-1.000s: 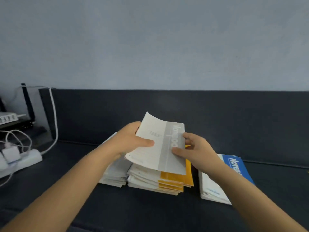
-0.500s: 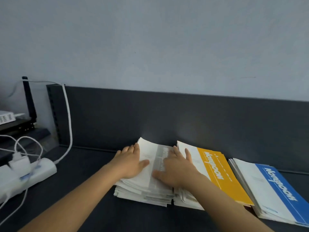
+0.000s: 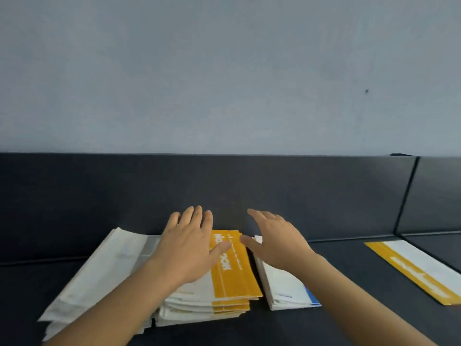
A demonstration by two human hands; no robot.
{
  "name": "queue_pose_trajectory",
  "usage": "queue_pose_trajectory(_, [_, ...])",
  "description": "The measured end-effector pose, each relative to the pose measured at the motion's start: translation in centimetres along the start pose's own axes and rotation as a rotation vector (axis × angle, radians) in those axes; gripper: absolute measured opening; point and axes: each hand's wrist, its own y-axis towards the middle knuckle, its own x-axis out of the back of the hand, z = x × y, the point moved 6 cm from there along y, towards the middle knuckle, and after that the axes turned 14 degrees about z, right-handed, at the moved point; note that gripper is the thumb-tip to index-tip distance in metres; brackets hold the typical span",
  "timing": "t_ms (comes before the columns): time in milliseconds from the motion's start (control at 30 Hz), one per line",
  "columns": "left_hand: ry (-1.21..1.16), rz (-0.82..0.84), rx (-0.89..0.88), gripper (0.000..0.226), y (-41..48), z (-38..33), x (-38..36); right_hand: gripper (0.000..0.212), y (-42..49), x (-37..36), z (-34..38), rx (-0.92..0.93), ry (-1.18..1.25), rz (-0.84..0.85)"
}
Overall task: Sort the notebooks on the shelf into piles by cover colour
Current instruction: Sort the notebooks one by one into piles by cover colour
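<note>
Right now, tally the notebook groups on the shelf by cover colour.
grey pile: 1
yellow pile: 1
blue pile: 1
yellow notebook, apart at the right: 1
Total: 4

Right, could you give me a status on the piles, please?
Left hand open over yellow pile; right hand open above blue pile. Grey pile leftmost. Stray yellow notebook far right.

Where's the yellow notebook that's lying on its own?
The lone yellow notebook lies at the far right of the head view, flat on the dark shelf, right of the blue pile and the right hand, beside the upright divider.
</note>
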Motion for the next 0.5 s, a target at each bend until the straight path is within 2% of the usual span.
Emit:
queue_pose_trajectory(67, [-0.023,-0.009,-0.037,0.088,0.8,-5.6,1.1,0.07,-1.7,0.6,-5.1,-0.036,0.0,-0.017])
queue_pose_trajectory(100, [-0.028,-0.012,-0.058,0.085,1.2,-8.6,1.4,0.071,-2.5,0.9,-7.8,-0.058,-0.011,-0.02])
queue_pose_trajectory(267, [-0.074,0.023,-0.135,0.087,4.9,-23.7,1.0,0.068,-6.1,0.1,-23.8,-0.214,-0.071,0.11])
queue_pose_trajectory(400, [-0.19,0.163,-0.155,0.088,8.4,-33.9,0.1,0.066,-8.9,-1.5,-36.9,-0.411,-0.044,0.217])
queue_pose_trajectory(500, [-0.326,0.306,-0.172,0.089,10.1,-39.4,-0.5,0.064,-10.3,-2.3,-43.0,-0.506,0.074,0.27])
